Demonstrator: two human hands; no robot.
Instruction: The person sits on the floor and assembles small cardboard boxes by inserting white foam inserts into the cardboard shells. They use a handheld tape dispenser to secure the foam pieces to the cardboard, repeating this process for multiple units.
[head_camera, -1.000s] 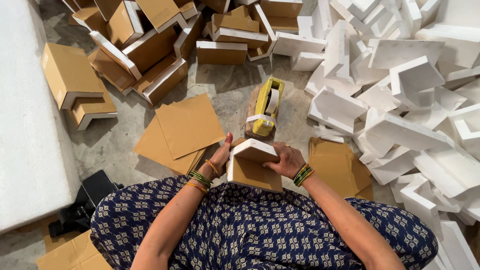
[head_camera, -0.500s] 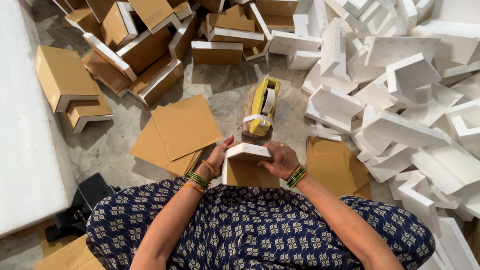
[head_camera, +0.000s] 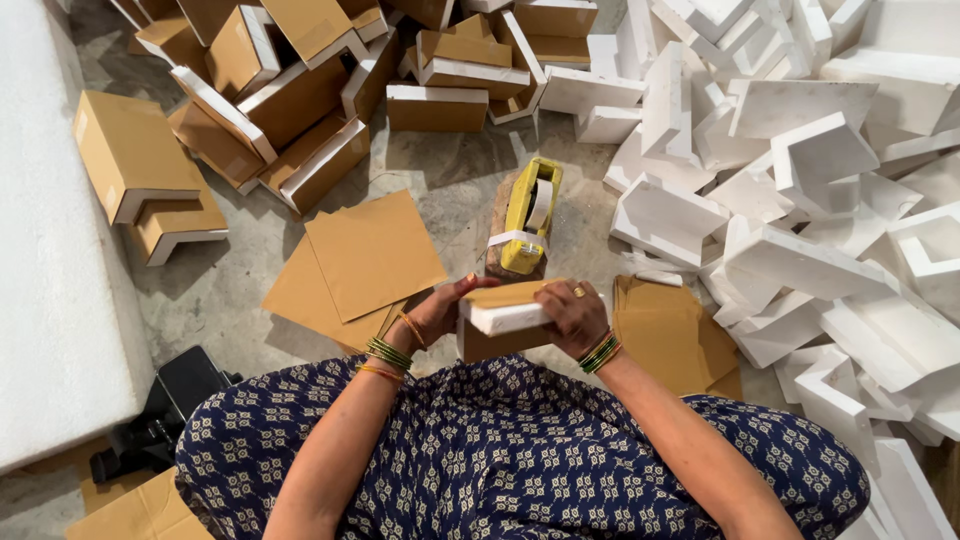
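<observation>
Cardboard-faced white foam block (head_camera: 505, 318) between hands

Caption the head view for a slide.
Both hands, left hand and right hand, hold a card-wrapped foam piece near a yellow tape dispenser.

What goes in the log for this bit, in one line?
left hand: holds foam corner piece | right hand: presses brown card on it | yellow tape dispenser: just beyond, untouched

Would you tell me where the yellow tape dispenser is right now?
In the head view, the tape dispenser sits on the floor at centre, just beyond the foam block held in both hands, between the cardboard sheets and the foam pile.
</observation>
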